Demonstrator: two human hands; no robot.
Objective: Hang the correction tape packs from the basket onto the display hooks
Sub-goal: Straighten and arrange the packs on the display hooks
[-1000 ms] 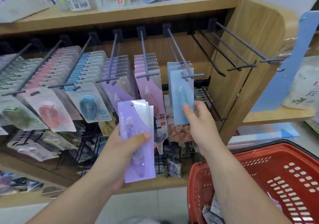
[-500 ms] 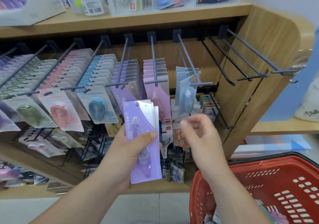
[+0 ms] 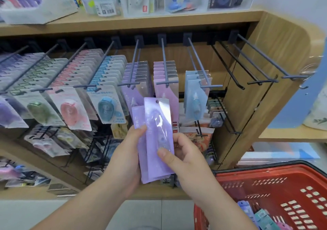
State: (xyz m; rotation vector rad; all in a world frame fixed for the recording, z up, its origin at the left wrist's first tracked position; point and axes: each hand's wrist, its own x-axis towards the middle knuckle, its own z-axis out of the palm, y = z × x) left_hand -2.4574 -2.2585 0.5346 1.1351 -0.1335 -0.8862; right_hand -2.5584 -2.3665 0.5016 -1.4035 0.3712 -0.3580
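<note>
My left hand point(image 3: 126, 157) grips a small stack of purple correction tape packs point(image 3: 141, 151) upright in front of the display. My right hand point(image 3: 187, 160) pinches the front purple pack point(image 3: 159, 134) of that stack, thumb on its face, and the pack stands a little higher than the others. Behind them, a hook point(image 3: 131, 73) carries purple packs, a hook point(image 3: 165, 70) carries pink packs, and a hook point(image 3: 200, 68) carries a few light blue packs point(image 3: 195, 97). The red basket point(image 3: 276, 182) sits at the lower right with more packs point(image 3: 261, 217) inside.
Several hooks to the left hold green, pink and blue packs. Bare black hooks point(image 3: 256, 65) stick out on the right beside a curved wooden side panel point(image 3: 276, 52). A wooden shelf point(image 3: 141, 19) with boxed goods runs above. Lower racks carry small packets.
My right hand let go of the light blue pack on its hook, drew back and down, and took hold of the front purple pack in my left hand's stack.
</note>
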